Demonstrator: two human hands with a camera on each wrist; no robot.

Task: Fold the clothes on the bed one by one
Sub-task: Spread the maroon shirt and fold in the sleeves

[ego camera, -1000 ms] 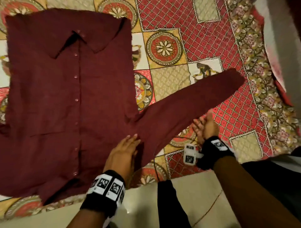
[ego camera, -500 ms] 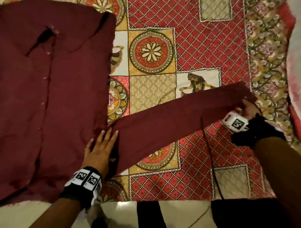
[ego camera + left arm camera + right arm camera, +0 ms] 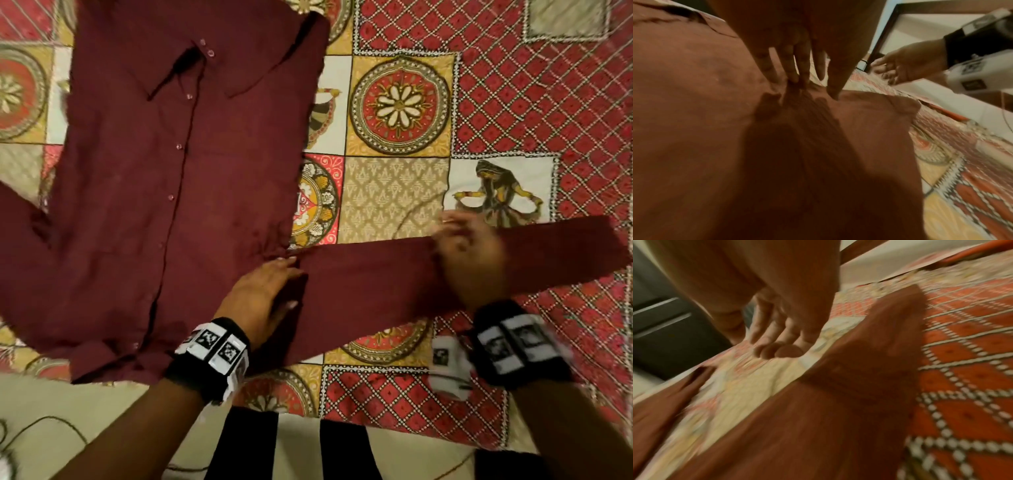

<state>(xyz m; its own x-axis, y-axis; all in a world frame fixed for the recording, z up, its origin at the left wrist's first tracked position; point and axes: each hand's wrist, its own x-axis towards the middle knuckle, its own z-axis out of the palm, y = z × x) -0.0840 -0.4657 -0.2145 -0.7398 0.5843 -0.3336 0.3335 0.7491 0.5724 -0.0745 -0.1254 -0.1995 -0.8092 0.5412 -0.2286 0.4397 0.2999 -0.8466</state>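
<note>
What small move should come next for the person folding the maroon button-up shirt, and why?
Probably take hold of the outstretched sleeve and bring it over the maroon button-up shirt: the left hand presses flat at the armpit, and the right hand hovers open, holding nothing.

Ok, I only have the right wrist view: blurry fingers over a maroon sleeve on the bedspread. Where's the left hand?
Observer: The left hand presses flat where that sleeve joins the shirt.
Operator: Which way up is the shirt?
Observer: Front up, buttons showing, collar on the side away from the person.
Operator: And the other sleeve?
Observer: The other sleeve runs off the head view's left edge; its cuff is out of sight.
</note>
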